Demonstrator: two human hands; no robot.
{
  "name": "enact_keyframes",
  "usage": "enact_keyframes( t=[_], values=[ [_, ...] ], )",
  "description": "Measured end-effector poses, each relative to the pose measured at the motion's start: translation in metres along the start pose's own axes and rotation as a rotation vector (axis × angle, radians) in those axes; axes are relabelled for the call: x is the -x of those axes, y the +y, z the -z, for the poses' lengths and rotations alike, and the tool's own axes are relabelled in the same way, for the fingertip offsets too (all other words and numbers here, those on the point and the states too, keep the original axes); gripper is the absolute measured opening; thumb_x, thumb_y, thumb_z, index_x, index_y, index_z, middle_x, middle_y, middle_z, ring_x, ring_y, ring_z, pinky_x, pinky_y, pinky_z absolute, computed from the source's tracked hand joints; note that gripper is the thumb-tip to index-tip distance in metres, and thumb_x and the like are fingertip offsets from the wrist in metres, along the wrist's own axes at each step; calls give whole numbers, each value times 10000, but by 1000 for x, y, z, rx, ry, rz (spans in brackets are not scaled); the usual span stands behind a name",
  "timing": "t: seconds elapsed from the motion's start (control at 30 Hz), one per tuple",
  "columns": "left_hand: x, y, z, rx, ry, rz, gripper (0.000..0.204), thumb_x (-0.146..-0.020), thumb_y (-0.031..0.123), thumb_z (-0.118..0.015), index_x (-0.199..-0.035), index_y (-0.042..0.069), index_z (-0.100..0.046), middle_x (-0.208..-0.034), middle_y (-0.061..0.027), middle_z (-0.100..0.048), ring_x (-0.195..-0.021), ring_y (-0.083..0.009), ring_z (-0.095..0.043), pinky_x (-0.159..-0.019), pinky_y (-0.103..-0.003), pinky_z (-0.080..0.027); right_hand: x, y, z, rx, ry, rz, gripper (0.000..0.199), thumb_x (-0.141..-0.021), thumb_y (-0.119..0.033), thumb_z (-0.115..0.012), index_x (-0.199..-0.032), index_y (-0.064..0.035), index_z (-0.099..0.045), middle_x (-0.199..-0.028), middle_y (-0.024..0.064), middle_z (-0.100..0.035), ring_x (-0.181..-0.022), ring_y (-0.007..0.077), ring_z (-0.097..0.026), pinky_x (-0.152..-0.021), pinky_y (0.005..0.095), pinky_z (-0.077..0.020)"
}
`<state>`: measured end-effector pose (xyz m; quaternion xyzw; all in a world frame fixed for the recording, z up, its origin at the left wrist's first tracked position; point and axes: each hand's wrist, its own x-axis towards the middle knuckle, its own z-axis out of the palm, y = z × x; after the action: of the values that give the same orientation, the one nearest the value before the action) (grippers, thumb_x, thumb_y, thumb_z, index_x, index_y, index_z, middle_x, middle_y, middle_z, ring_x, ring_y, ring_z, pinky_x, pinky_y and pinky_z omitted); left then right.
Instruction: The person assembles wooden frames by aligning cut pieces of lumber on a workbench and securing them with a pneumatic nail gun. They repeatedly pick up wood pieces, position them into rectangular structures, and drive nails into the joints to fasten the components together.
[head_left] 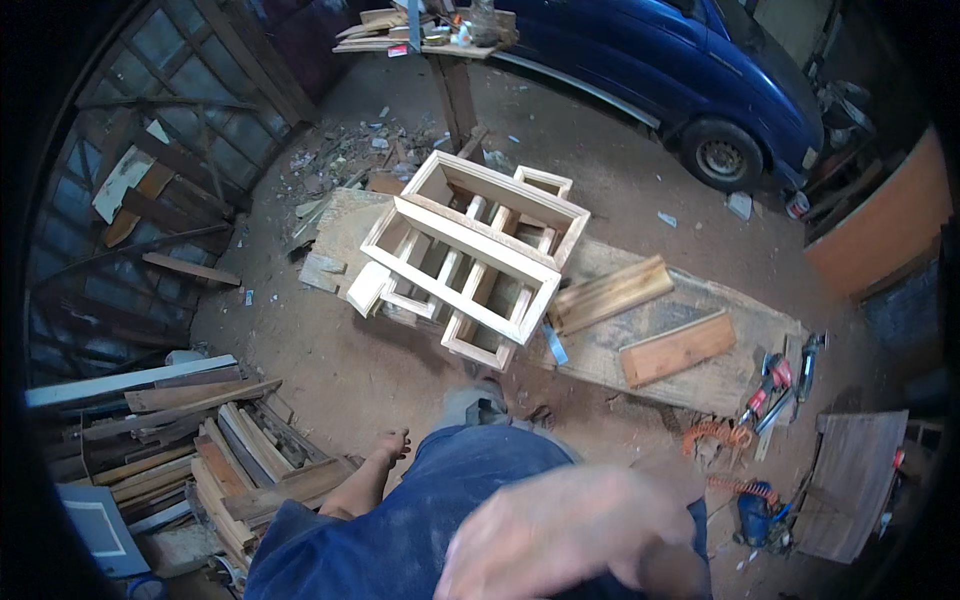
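Observation:
My left hand (394, 444) hangs low at my side, over the floor near the lumber pile. Its fingers are loosely bent and apart, and nothing shows in them. Close to the camera, my right hand (570, 530) is raised in front of my blue shirt, smeared by motion, so its fingers cannot be made out. Ahead of me, pale wooden box frames (440, 290) sit together on a low workbench (700, 398), with smaller frames under or beside them. Neither hand touches them. To their right lie a grooved wooden board (615, 294) and a shorter reddish board (680, 348).
Red-handled tools (770, 385) lie at the bench's right end, above an orange coiled hose (715, 436). A lumber pile (240, 450) fills the lower left. Behind the bench stand a post (455, 100) bearing a cluttered shelf, and a blue vehicle (640, 60). Debris litters the floor.

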<state>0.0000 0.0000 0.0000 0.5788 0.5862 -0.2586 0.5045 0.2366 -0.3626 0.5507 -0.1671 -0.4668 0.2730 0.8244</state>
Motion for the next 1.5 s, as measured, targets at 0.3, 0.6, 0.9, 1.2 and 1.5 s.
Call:
enact_keyframes(
  t=[0.3, 0.6, 0.9, 1.2, 1.5],
  values=[
    [-60, 30, -20, -180, 101, -152, 463, -955, 428, -627, -1189, 32, -678, -1186, -180, -715, -1051, -304, -697, -867, -436, -543, -13, 36, 80, 1020, -183, -190, 296, -949, -248, -680, -1159, -43, -710, -1168, 140, -725, -1074, 300, -710, -936, 428, -583],
    [-139, 271, 91, -195, 884, -1083, 628, -879, 453, -715, -1269, -31, -625, -1158, -247, -671, -1147, -406, -602, -1024, -478, -455, 98, 181, 215, 1583, 846, -880, 243, -946, -112, -684, -1138, 35, -710, -1032, 175, -729, -944, 265, -698, -854, 357, -540],
    [-216, 405, 149, -321, -445, -796, 935, -727, 517, -861, -1431, -8, -538, -1316, -205, -670, -1229, -309, -634, -1080, -393, -468, 123, 172, 219, 1557, 1353, -971, 247, -975, -128, -667, -1160, 29, -713, -962, 123, -730, -851, 185, -704, -774, 305, -541],
    [-240, 437, 145, -316, -831, -253, 864, -804, 499, -815, -1455, 20, -511, -1340, -133, -663, -1154, -246, -674, -1001, -389, -530, 106, 189, 214, 1492, 1447, -934, 251, -985, -129, -663, -1168, 37, -707, -970, 109, -725, -843, 144, -677, -754, 286, -535],
    [-215, 430, 99, -45, -665, -224, 803, -779, 467, -855, -1373, -4, -591, -1284, -163, -685, -1159, -265, -671, -1021, -386, -518, 95, 197, 214, 1563, 1441, -973, 248, -974, -151, -676, -1135, 33, -720, -970, 105, -722, -854, 142, -651, -785, 284, -516]
  ],
)
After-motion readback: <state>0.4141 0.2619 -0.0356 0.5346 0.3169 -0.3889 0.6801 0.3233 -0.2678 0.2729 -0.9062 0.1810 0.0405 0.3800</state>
